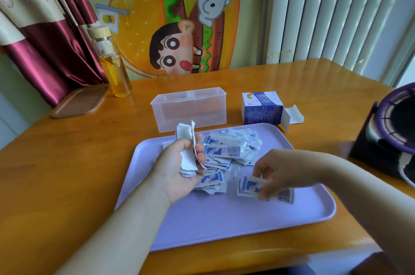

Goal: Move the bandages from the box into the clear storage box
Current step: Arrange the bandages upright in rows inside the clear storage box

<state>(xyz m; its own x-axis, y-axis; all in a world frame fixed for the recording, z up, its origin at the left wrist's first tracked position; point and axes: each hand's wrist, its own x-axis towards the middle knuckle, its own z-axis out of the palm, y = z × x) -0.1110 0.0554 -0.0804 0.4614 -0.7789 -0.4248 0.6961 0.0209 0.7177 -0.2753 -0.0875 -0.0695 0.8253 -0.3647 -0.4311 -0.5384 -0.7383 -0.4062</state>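
A heap of blue-and-white wrapped bandages [231,151] lies on the purple tray [224,218]. My left hand [179,167] is raised over the tray's left part and grips a small stack of bandages [187,142] that stick up above its fingers. My right hand [276,171] reaches down at the tray's right side and pinches a few bandages [249,187] lying there. The clear storage box [188,108] stands open just behind the tray; it looks empty. The blue-and-white bandage box [262,107] sits to its right with its end flap open.
A glass bottle [112,61] of yellow liquid and a brown lid [78,102] stand at the table's back left. A dark purple fan [390,131] sits at the right edge. A cartoon cloth hangs behind the wooden table [67,173].
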